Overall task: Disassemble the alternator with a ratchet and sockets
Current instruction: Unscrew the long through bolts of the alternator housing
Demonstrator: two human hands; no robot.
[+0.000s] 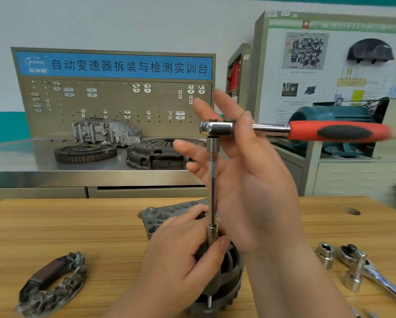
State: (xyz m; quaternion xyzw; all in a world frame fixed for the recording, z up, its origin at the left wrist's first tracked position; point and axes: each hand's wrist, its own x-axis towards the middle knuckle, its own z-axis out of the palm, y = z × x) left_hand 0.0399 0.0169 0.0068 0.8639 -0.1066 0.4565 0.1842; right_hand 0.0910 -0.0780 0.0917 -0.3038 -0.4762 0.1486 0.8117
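Disassembly under way: your left hand (181, 260) grips the alternator (156, 220) on the tabletop (77, 226), your right hand (249, 180) rests open-fingered against the ratchet (307, 131) above it, the rectifier (52, 283) lies removed to its left, and the housing is yet to be separated.

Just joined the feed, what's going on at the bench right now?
A person is working on the alternator on the wooden table. A red-handled ratchet sits level atop a long extension bar that stands upright on the alternator. The left hand grips the bar's lower end. The right hand is open, fingers spread, against the ratchet's shaft near its head. A dark curved part lies to the left, a second ratchet and loose sockets to the right.
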